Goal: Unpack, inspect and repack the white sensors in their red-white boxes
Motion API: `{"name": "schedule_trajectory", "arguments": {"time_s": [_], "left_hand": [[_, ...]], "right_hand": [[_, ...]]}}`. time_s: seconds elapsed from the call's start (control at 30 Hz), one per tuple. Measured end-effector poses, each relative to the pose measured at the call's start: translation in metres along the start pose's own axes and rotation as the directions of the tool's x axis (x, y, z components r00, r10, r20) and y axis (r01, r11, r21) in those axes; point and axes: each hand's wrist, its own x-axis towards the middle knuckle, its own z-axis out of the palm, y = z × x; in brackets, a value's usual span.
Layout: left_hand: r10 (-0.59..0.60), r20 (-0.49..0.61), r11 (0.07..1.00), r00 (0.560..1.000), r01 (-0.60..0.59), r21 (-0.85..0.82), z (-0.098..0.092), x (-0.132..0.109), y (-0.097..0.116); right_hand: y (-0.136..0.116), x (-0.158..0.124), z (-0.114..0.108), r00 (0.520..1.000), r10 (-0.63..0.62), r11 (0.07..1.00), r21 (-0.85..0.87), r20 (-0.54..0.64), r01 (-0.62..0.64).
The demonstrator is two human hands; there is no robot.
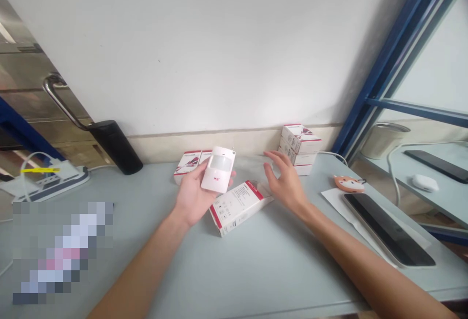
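My left hand (pixel 192 195) holds a white plastic motion sensor (pixel 218 169) upright, its fingers wrapped behind the casing and a short antenna at its top corner. My right hand (pixel 287 182) hangs open above the pale blue table (pixel 234 280), holding nothing, its fingertips near a clear plastic bag (pixel 252 167). Between my hands, a white and red product box (pixel 239 207) lies on its side. Another such box (pixel 187 165) is partly hidden behind the sensor. A stack of similar boxes (pixel 300 146) stands against the wall, beyond my right hand.
To the right, a black tablet (pixel 387 229) lies on white paper, near an orange fox-shaped rubber case (pixel 349 183). At left are a white power strip (pixel 51 180), a black cylinder (pixel 115 146) and a metal door handle (pixel 54 95). A blurred patch covers the table's front left.
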Motion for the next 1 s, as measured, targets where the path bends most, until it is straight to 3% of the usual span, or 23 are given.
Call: {"name": "schedule_trajectory", "arguments": {"time_s": [0.1, 0.17, 0.27, 0.37, 0.47, 0.63, 0.77, 0.93, 1.0], "left_hand": [[-0.026, 0.076, 0.999, 0.997, 0.022, 0.048, 0.0, -0.002, -0.007], [-0.026, 0.152, 0.996, 0.988, 0.013, 0.086, 0.0, -0.004, -0.012], [-0.018, 0.238, 0.988, 0.971, -0.019, 0.151, 0.004, -0.009, -0.017], [-0.028, 0.284, 0.984, 0.959, -0.024, 0.177, 0.01, -0.016, -0.019], [-0.054, 0.336, 0.978, 0.94, -0.018, 0.206, 0.015, -0.022, -0.019], [-0.074, 0.351, 0.983, 0.933, 0.009, 0.184, 0.016, -0.021, -0.022], [-0.175, 0.39, 0.977, 0.904, 0.11, 0.182, 0.013, -0.016, -0.02], [-0.317, 0.415, 0.946, 0.853, 0.251, 0.206, 0.007, -0.013, -0.009], [-0.343, 0.446, 0.937, 0.827, 0.271, 0.218, 0.004, -0.013, -0.006]], "right_hand": [[-0.017, -0.002, -0.003, 0.999, -0.001, 0.981, 0.194, 0.038, -0.006], [-0.026, -0.004, -0.003, 0.988, 0.086, 0.922, 0.366, 0.128, -0.128], [-0.033, -0.006, -0.001, 0.922, 0.189, 0.747, 0.56, 0.337, -0.358], [-0.035, -0.006, 0.001, 0.869, 0.162, 0.611, 0.644, 0.467, -0.46], [-0.036, -0.006, 0.001, 0.859, 0.134, 0.604, 0.647, 0.493, -0.466], [-0.039, -0.004, -0.004, 0.876, 0.202, 0.677, 0.584, 0.439, -0.449], [-0.039, -0.001, -0.007, 0.888, 0.287, 0.742, 0.504, 0.358, -0.443], [-0.04, 0.008, -0.017, 0.955, 0.295, 0.827, 0.489, 0.04, -0.276], [-0.039, 0.017, -0.028, 0.947, 0.293, 0.837, 0.514, -0.128, -0.189]]}}
